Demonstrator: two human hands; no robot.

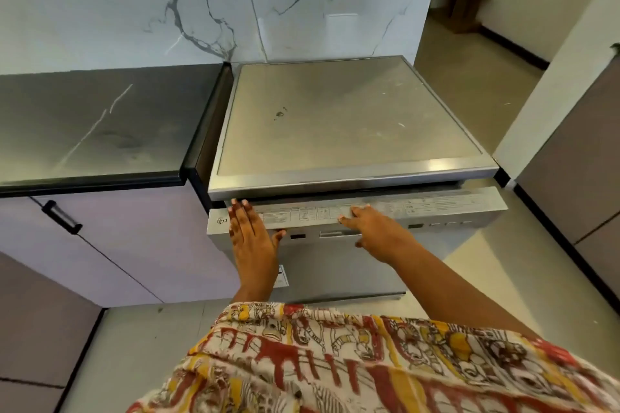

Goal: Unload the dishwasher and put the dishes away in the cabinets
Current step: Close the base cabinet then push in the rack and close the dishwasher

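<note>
A big white marble wall [134, 3] with grey lines fills the back. Below it, on the left, is a dark bench [94, 124]. Under the bench is a light purple cabinet [141, 245]. The silver dishwasher [352, 124] stands on the floor [469, 94], just beside the right end of the bench and against the wall. Its flat top is dusty and scratched.

The dishwasher door [335, 271] is open a crack at the top and leans out a little, so the strip of buttons on its top edge shows. A cloth with red and yellow pictures [335, 362] covers the person at the bottom.

The left hand [251, 235] rests on the left part of the door's top edge, with its fingers straight and close together. The right hand [372, 231] is on the middle of the top edge. Its fingers lie over the button strip and its thumb is lower, on the front of the door. I cannot tell if that hand grips the edge.

A small black handle [62, 216] sits on the cabinet
</note>
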